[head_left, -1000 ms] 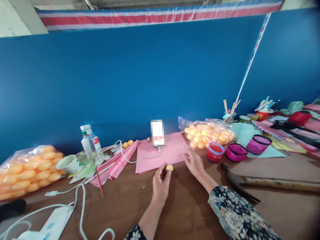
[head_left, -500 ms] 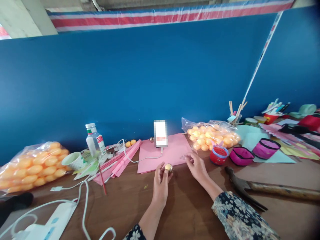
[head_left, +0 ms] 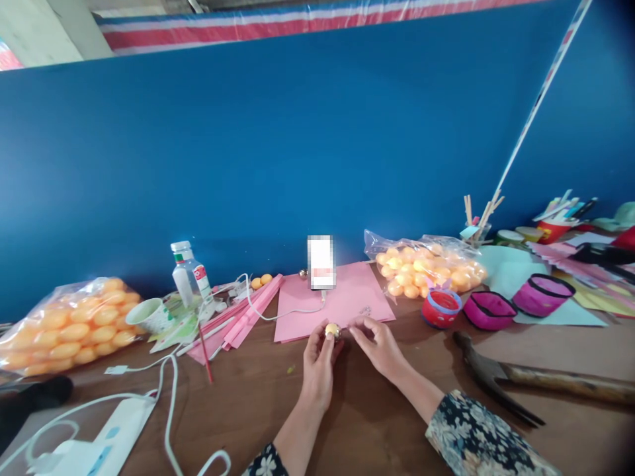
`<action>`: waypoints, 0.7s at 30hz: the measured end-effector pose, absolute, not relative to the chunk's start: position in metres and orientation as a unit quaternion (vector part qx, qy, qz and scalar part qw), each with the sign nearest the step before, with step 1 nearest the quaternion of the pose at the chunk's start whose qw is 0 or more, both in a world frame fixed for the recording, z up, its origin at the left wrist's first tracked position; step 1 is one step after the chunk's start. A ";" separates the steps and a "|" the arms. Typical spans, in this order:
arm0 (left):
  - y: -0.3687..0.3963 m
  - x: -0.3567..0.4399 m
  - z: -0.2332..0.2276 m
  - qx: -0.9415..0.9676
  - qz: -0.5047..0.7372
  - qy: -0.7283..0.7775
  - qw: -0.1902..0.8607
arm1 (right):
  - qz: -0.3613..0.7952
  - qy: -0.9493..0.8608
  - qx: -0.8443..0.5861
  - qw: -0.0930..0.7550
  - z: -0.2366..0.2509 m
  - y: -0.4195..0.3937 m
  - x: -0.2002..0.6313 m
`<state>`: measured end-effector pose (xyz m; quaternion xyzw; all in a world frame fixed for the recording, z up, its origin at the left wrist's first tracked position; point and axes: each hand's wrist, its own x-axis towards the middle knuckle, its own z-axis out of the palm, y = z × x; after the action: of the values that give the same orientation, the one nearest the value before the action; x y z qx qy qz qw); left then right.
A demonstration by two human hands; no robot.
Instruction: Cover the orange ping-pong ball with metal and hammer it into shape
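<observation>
Head view, near: the left hand (head_left: 317,360) pinched a small yellow ball (head_left: 332,329) between thumb and fingertips, just above the brown tabletop (head_left: 357,410).
Right hand (head_left: 380,344): its grip was drawn together just beside the ball; whether it pinched anything could not be told.
Ball's place: at the near edge of the pink paper (head_left: 342,301), between the two hands.
Risk, slip: the ball looked smooth and round, so a loose pinch could have let it drop and roll along the tabletop.
Risk, snag: the white cable (head_left: 278,317) lay close to the left hand and might have caught a wrist.
Risk, far side: the hammer (head_left: 501,383) lay near the right sleeve, where an elbow could have knocked it.
Hard to make out: a glinting part on the ball was too small to name.
Hidden: the blurred card (head_left: 321,262) showed nothing readable.
Cut off: the bag of orange balls (head_left: 64,327) ran off at the left edge.
</observation>
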<state>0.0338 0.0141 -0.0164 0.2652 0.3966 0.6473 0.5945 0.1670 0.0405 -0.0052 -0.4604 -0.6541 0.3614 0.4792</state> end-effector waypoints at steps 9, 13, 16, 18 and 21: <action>0.015 0.034 -0.019 0.272 0.651 0.395 0.589 | 0.397 -0.635 -0.451 0.485 -0.004 0.039 0.167; 0.015 0.034 -0.019 0.276 0.649 0.391 0.592 | 0.413 -0.646 -0.421 0.484 -0.005 0.038 0.167; 0.015 0.034 -0.019 0.279 0.649 0.391 0.590 | 0.411 -0.657 -0.410 0.481 -0.004 0.037 0.165; 0.014 0.034 -0.019 0.290 0.646 0.392 0.587 | 0.400 -0.663 -0.415 0.478 -0.004 0.037 0.165; 0.014 0.034 -0.020 0.310 0.640 0.404 0.575 | 0.351 -0.680 -0.436 0.473 -0.004 0.040 0.168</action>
<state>0.0336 0.0143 -0.0202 0.3103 0.4040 0.6405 0.5747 0.1683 0.0396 -0.0041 -0.4361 -0.6803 0.3513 0.4729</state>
